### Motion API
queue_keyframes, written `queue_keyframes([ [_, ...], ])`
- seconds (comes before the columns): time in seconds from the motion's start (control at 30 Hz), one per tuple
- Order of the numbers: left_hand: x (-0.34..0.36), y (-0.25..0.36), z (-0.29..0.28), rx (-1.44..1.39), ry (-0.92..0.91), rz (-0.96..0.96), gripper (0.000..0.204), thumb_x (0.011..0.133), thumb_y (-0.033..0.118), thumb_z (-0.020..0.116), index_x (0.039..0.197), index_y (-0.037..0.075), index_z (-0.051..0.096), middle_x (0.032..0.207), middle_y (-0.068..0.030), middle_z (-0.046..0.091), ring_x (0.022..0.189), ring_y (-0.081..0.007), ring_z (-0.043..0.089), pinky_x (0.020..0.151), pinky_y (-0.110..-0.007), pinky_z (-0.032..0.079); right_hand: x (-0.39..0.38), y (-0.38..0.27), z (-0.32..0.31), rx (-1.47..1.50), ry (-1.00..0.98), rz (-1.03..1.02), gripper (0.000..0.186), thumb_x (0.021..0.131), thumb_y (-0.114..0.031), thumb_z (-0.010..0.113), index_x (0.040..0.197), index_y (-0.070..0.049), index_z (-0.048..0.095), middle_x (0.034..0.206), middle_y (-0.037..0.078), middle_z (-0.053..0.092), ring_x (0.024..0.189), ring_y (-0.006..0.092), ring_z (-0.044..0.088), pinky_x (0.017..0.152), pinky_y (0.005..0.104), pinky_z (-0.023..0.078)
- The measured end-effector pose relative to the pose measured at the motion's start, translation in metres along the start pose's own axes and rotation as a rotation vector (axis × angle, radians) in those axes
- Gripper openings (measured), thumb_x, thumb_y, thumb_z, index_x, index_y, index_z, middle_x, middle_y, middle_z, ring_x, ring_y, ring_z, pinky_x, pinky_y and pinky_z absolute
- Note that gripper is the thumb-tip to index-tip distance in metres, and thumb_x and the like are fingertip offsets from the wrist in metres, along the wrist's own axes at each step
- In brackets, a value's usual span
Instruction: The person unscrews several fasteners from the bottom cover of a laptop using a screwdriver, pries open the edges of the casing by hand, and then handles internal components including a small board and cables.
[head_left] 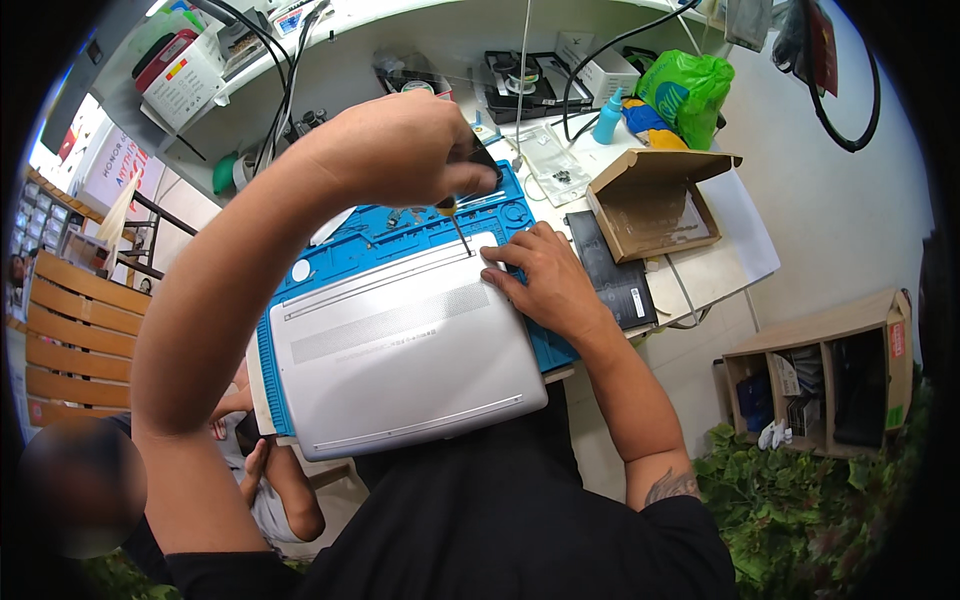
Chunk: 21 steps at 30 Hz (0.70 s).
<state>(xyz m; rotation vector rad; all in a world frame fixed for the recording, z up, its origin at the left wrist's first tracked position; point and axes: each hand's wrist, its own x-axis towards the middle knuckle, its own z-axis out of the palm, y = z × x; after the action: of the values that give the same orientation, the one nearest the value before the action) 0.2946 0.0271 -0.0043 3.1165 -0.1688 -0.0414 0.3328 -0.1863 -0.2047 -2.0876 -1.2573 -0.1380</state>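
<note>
A silver laptop (410, 375) lies bottom side up, its vent strip and long rubber feet showing. It rests on a blue repair mat (385, 225). Reaching over the far edge, my left hand (425, 150) is closed around a screwdriver (459, 228). The handle is mostly hidden in the fingers; the thin shaft slants down to the laptop's far right part, by the groove of the far foot. My right hand (548, 270) lies on the far right corner of the laptop, fingers stretched out, beside the screwdriver tip.
Right of the mat are a flat black battery-like pack (612, 275) and an open cardboard box (655, 215). Farther back stand a light-blue bottle (607, 120) and a green plastic bag (688, 95). Cables (522, 80) hang over the bench. Someone sits at the lower left (285, 495).
</note>
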Motion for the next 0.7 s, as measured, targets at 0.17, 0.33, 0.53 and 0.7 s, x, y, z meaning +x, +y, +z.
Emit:
queue_keyframes([
  [0.17,-0.006,0.012,-0.003,0.046,-0.102,0.122,0.022,0.093,0.027,0.084,0.094,0.005,0.082,0.080,-0.0166,0.078,0.082,-0.0348,0.078,0.086,-0.046,0.062,0.000,-0.002,0.000,0.004,0.013,-0.033,0.028,0.095,-0.020,0.085,0.120,-0.009,0.084,0.102,0.008,0.077,0.102,0.0294,0.063,0.096,0.0418,0.053],
  [0.33,-0.015,-0.001,0.011,0.000,0.105,0.229,0.036,0.087,0.022,0.091,0.113,0.006,0.072,0.087,-0.0158,0.077,0.089,-0.0354,0.078,0.083,-0.047,0.060,-0.005,0.002,-0.008,0.088,0.030,-0.006,0.019,0.095,-0.009,0.082,0.113,-0.004,0.083,0.103,0.012,0.080,0.101,0.0318,0.068,0.094,0.0434,0.055],
  [0.53,-0.033,0.000,0.074,-0.463,0.687,0.099,0.052,0.089,0.020,0.095,0.130,0.011,0.065,0.088,-0.0095,0.073,0.081,-0.0259,0.078,0.075,-0.038,0.063,0.015,0.038,-0.025,0.014,0.146,0.161,0.011,0.093,-0.006,0.079,0.103,-0.001,0.081,0.100,0.016,0.078,0.102,0.0368,0.068,0.094,0.0469,0.055],
  [0.7,-0.036,-0.011,0.089,-0.470,0.693,0.254,0.059,0.094,0.017,0.091,0.144,0.015,0.059,0.088,-0.0086,0.074,0.077,-0.0231,0.079,0.071,-0.038,0.064,0.038,0.050,-0.019,-0.052,-0.013,0.178,0.013,0.094,-0.013,0.080,0.099,-0.001,0.082,0.103,0.019,0.077,0.108,0.0397,0.068,0.099,0.0493,0.056],
])
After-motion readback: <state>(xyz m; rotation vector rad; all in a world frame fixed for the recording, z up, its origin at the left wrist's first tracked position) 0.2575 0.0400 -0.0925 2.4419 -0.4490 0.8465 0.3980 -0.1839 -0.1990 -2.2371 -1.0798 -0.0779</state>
